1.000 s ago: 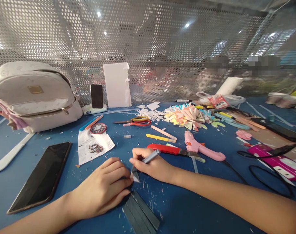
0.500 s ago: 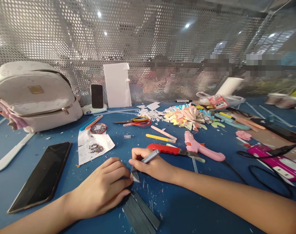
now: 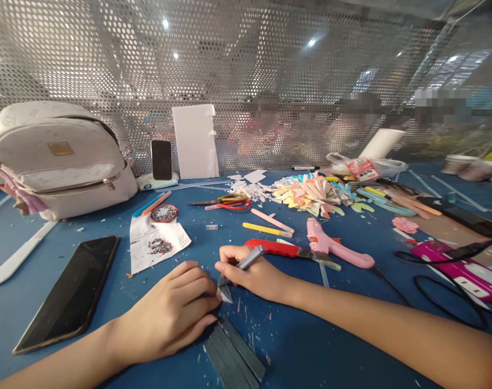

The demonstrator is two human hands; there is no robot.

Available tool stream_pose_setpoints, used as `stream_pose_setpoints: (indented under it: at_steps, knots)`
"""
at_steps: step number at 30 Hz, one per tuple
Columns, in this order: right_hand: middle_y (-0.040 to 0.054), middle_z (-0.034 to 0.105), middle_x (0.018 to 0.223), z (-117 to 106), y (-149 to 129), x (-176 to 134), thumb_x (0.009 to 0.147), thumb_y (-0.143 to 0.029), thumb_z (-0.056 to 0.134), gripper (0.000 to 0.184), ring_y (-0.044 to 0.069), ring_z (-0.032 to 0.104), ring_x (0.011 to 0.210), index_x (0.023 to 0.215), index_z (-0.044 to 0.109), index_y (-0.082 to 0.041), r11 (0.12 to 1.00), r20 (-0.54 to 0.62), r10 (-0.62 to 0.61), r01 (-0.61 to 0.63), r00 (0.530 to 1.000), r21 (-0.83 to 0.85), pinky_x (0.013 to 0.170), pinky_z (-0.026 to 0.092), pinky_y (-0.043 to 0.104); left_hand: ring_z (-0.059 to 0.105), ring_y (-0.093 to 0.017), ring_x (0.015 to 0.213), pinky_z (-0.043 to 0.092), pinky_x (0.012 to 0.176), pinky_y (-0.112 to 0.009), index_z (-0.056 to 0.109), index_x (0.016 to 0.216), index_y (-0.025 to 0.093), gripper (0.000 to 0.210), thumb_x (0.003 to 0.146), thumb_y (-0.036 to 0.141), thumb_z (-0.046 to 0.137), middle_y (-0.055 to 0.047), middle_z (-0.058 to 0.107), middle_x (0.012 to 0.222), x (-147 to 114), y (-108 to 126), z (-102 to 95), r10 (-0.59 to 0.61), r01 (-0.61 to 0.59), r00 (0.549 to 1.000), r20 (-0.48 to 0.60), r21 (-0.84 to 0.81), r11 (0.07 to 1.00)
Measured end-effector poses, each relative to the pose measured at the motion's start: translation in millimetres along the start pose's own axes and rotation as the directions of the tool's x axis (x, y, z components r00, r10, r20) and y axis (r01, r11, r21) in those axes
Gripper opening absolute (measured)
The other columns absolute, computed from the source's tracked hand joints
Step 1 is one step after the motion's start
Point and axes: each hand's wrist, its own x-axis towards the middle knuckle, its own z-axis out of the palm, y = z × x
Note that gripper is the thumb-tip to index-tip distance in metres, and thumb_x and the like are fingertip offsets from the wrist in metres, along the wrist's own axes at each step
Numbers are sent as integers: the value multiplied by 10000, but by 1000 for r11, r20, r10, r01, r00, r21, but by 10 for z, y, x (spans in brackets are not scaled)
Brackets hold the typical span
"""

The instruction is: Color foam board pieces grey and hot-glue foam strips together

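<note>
My right hand (image 3: 254,275) is closed around a grey marker (image 3: 250,257), its tip down at a small white pointed piece (image 3: 226,295). Part of that piece is coloured grey. My left hand (image 3: 170,313) lies low over the table, fingers curled together, with the fingertips holding the edge of the white piece. Just below my left thumb lie dark grey-green strips (image 3: 234,354), side by side on the blue table.
A red utility knife (image 3: 272,248) and pink glue gun (image 3: 338,249) lie beyond my right hand. Scissors (image 3: 229,202), cut foam pieces (image 3: 310,194) and a paper with beads (image 3: 160,247) are farther back. A large phone (image 3: 69,292) and white backpack (image 3: 63,162) stand left.
The marker and my right hand have shifted very slightly over the white piece. My left hand stays in place.
</note>
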Motion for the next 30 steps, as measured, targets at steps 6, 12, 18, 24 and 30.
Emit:
stream_pose_setpoints:
  at_steps: [6, 12, 18, 24, 30]
  knots:
    - [-65, 369, 598, 0, -17, 4, 980, -370, 532, 416, 109, 373, 577, 633, 367, -211, 1000, 12, -5, 5, 1000, 1, 566, 302, 268, 557, -233, 940, 463, 912, -387, 643, 1110, 107, 200, 1029, 140, 464, -108, 657, 1022, 7, 10, -14, 5, -5, 1000, -5, 4, 1000]
    - [-63, 366, 573, -8, -13, -1, 988, -384, 519, 452, 108, 382, 558, 599, 368, -208, 1000, 49, 2, -1, 999, -5, 560, 304, 272, 577, -236, 942, 469, 917, -389, 645, 1121, 114, 211, 1028, 140, 457, -111, 662, 1025, 0, 5, -15, 5, -5, 1000, -11, 8, 1000]
    - [-66, 369, 562, -16, -19, -3, 977, -372, 531, 442, 103, 380, 547, 601, 367, -208, 1000, 54, 0, 0, 999, -4, 551, 295, 270, 587, -238, 930, 478, 902, -390, 643, 1123, 119, 213, 1031, 149, 453, -111, 669, 1012, 0, 0, -10, 8, -7, 1000, -13, 19, 1000]
    - [-63, 384, 550, -7, -44, -8, 968, -403, 551, 451, 105, 387, 533, 601, 375, -209, 1000, 58, 6, -6, 998, 7, 539, 291, 273, 599, -238, 938, 483, 903, -390, 645, 1122, 123, 224, 1038, 156, 441, -114, 673, 1013, 1, 3, -14, 1, -1, 1000, -7, 21, 1000]
    - [-34, 428, 591, -28, -91, -25, 986, -538, 492, 524, 128, 438, 576, 587, 414, -207, 1000, -11, -19, 19, 1000, 22, 584, 345, 286, 618, -238, 945, 463, 935, -405, 630, 1163, 134, 233, 1042, 170, 434, -108, 679, 1025, -7, 0, -2, -1, 1, 1000, -8, 44, 999]
